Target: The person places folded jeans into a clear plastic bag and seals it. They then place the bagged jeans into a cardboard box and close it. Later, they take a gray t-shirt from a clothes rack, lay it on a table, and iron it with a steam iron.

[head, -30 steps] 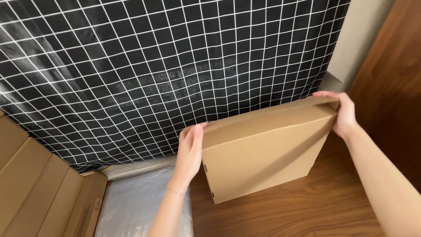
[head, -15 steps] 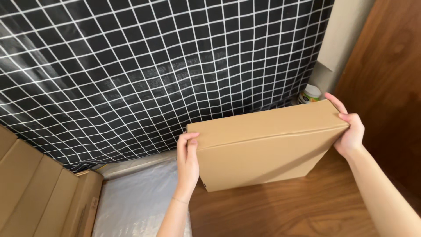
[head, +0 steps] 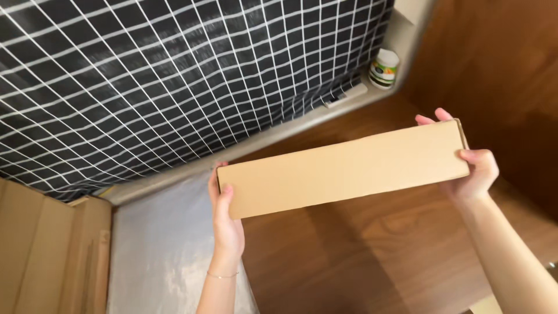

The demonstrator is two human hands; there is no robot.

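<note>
This looks like a room in a home, perhaps a bedroom or storage corner: a black fabric with a white grid hangs down like a bedcover or curtain, the floor is warm wood laminate, a small white bottle with a green label stands in the corner, and flattened cardboard lies beside a clear plastic sheet

Box: plain brown cardboard, matt and smooth, raw cut edges. Curtain: black cloth with a white grid, faint sheen along its folds. Floor: dark wood, grained, satin gloss. Sheet: clear plastic film, shiny and wrinkled. Flat cartons: matt cardboard. Bottle: glossy white plastic, paper label.
</note>
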